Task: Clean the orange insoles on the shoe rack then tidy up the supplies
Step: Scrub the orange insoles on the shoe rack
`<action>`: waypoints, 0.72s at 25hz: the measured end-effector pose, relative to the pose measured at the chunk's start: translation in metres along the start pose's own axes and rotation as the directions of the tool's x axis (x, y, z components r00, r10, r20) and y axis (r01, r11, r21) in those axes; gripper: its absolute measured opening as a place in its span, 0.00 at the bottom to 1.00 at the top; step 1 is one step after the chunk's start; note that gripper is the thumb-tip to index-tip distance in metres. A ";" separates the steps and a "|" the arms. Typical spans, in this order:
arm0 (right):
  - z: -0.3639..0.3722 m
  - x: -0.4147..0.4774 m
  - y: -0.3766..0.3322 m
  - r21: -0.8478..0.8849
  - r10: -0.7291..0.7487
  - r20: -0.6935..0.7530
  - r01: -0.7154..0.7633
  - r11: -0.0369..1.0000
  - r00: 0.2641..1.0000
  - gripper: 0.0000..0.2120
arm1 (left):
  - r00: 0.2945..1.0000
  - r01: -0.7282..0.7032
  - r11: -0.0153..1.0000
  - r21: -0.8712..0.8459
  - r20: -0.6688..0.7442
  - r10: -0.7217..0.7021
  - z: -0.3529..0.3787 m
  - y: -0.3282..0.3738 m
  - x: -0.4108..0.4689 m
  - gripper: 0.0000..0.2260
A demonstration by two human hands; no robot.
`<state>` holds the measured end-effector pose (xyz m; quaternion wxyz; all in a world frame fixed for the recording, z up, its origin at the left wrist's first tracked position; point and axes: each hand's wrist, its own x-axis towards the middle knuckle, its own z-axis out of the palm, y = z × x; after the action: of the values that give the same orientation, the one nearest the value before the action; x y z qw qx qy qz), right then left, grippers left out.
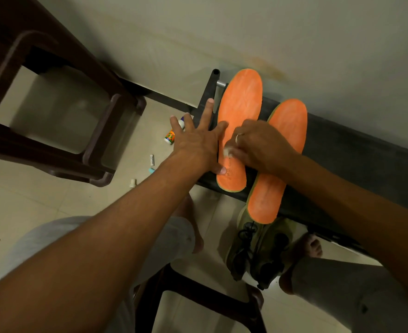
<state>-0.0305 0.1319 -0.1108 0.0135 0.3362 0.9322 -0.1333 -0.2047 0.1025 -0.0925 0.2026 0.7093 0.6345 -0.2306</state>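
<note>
Head view, left insole (240,102) under fingers (222,127)

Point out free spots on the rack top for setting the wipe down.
Bare black rack top runs right of the orange foam insoles. Rack's left end is crowded: left hand pins one insole, right hand rubs it.

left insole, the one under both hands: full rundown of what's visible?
The left insole is bright orange with a thin greenish rim and a faint pale scuffed texture. It lies flat across the dark shoe rack, heel overhanging. The left hand pins its edge; the right hand presses something small and white on its middle.
</note>
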 end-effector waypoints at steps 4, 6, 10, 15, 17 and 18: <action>-0.002 -0.001 -0.002 0.033 0.050 0.001 -0.050 0.998 0.999 0.10 | 1.000 0.003 1.000 0.006 -0.003 -0.003 0.002 0.000 -0.001 0.55; 0.000 -0.005 -0.008 0.046 -0.015 0.049 0.013 0.999 0.999 0.09 | 1.000 0.001 1.000 0.006 -0.003 -0.001 0.001 0.000 0.000 0.55; -0.015 -0.003 0.008 0.105 0.208 0.014 -0.208 0.973 0.978 0.10 | 1.000 -0.003 1.000 -0.009 -0.002 0.003 0.001 0.001 -0.001 0.55; -0.009 -0.006 0.000 0.124 0.174 0.062 -0.181 0.976 0.983 0.11 | 1.000 -0.004 1.000 -0.016 0.011 0.004 0.001 0.001 0.000 0.55; -0.009 -0.005 0.004 0.114 0.218 0.036 -0.221 0.969 0.975 0.10 | 1.000 -0.001 1.000 -0.011 0.005 0.001 0.002 0.001 0.000 0.55; -0.008 -0.005 0.001 0.144 0.155 0.100 -0.168 0.975 0.983 0.10 | 1.000 0.003 1.000 -0.005 0.001 -0.003 0.002 0.001 0.000 0.55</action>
<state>-0.0255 0.1316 -0.1027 0.0397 0.4047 0.8874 -0.2171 -0.2042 0.1011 -0.0943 0.2042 0.7079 0.6360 -0.2297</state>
